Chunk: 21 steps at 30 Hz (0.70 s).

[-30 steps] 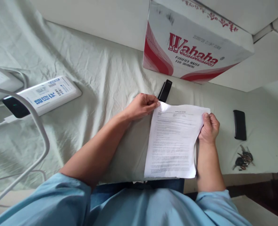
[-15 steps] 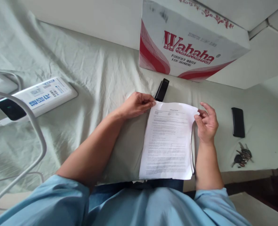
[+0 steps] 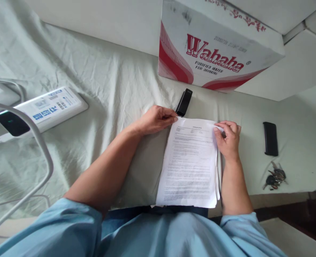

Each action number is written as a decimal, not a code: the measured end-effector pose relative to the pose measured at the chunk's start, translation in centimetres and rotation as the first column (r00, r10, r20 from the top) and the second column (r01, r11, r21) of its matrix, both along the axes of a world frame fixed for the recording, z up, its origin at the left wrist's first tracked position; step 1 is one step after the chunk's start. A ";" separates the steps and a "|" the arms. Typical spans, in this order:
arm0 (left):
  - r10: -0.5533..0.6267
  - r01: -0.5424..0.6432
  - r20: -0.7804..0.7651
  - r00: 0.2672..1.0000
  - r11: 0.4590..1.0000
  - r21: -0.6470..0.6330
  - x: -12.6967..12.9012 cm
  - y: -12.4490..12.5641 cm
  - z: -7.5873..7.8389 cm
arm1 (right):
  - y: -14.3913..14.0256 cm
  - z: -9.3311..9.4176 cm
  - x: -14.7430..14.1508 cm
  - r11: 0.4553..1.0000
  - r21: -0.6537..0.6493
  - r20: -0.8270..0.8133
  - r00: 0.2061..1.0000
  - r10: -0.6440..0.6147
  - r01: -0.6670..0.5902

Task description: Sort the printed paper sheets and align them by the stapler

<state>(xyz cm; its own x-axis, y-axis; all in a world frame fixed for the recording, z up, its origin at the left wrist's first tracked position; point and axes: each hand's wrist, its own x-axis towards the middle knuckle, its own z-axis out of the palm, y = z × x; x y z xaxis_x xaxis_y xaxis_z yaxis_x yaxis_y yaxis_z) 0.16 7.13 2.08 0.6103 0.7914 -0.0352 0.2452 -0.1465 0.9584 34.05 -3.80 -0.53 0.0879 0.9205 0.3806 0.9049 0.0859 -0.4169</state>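
Note:
A thin stack of printed white sheets (image 3: 190,164) lies on the pale green sheet in front of me. My left hand (image 3: 158,119) pinches the stack's top left corner. My right hand (image 3: 227,137) rests over the top right corner, fingers curled onto the paper's edge. A small black stapler-like object (image 3: 184,102) lies just beyond the papers, close to my left fingertips.
A red and white Wahaha water carton (image 3: 216,53) stands at the back. A black phone (image 3: 270,138) and a bunch of keys (image 3: 275,177) lie to the right. At the left are a white power bank (image 3: 46,109) and white cables (image 3: 40,142).
My right hand let go of the right edge, opened, then came down on the top right corner. The stack shifted slightly left and squared up.

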 end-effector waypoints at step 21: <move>0.071 -0.069 -0.074 0.995 0.997 0.026 0.2 0.4 -0.4 | 0.8 -0.6 0.1 0.997 -0.073 -0.238 0.970 -0.043 0.026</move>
<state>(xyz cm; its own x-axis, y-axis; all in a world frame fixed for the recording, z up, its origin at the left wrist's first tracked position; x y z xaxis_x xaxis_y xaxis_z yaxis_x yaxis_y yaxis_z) 0.36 7.51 1.68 0.5500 0.8330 -0.0597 0.3263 -0.1486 0.9335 34.16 -2.96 -1.09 0.2011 0.9387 0.2801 0.7799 0.0195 -0.6256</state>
